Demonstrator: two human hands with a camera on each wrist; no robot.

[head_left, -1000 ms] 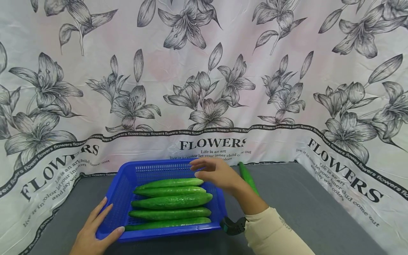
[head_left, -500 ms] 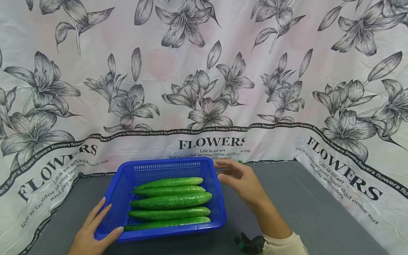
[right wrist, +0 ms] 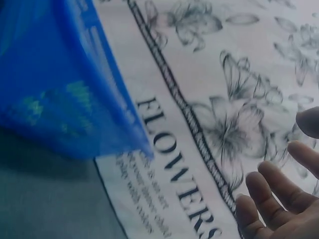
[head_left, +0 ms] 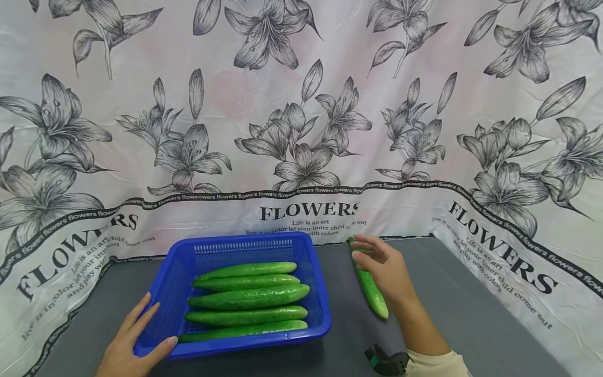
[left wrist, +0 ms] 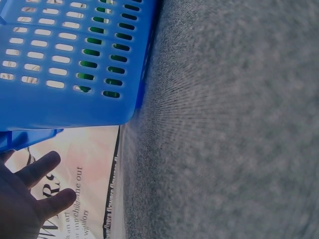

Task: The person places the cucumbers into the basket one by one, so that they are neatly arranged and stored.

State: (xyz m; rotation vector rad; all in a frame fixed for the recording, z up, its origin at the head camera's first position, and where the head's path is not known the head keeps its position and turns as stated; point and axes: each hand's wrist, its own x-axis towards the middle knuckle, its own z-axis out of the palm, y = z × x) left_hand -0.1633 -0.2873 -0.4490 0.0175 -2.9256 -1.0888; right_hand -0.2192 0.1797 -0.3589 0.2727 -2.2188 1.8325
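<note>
A blue plastic basket (head_left: pixel 254 343) with slotted walls holds several green cucumbers (head_left: pixel 249 297) lying side by side. My left hand (head_left: pixel 128 343) rests at the basket's near left corner, thumb on the front rim and fingers spread along the left side. In the left wrist view its fingers (left wrist: pixel 60 200) stretch out below the slotted wall. To the right of the basket, one more cucumber (head_left: pixel 374 296) lies on the grey table. Over its far half hovers my right hand (head_left: pixel 388 269), fingers loosely bent and holding nothing; it covers part of that cucumber.
Behind the table hangs a white curtain (head_left: pixel 301 209) printed with lilies and the word FLOWERS; it also lines both sides. Grey tabletop (head_left: pixel 452 314) extends right of the loose cucumber. A dark wrist device (head_left: pixel 386 361) sits on my right wrist.
My right hand has moved right, from above the basket's far right part to over the loose cucumber. The left hand stays at the basket corner, and the basketed cucumbers have not moved.
</note>
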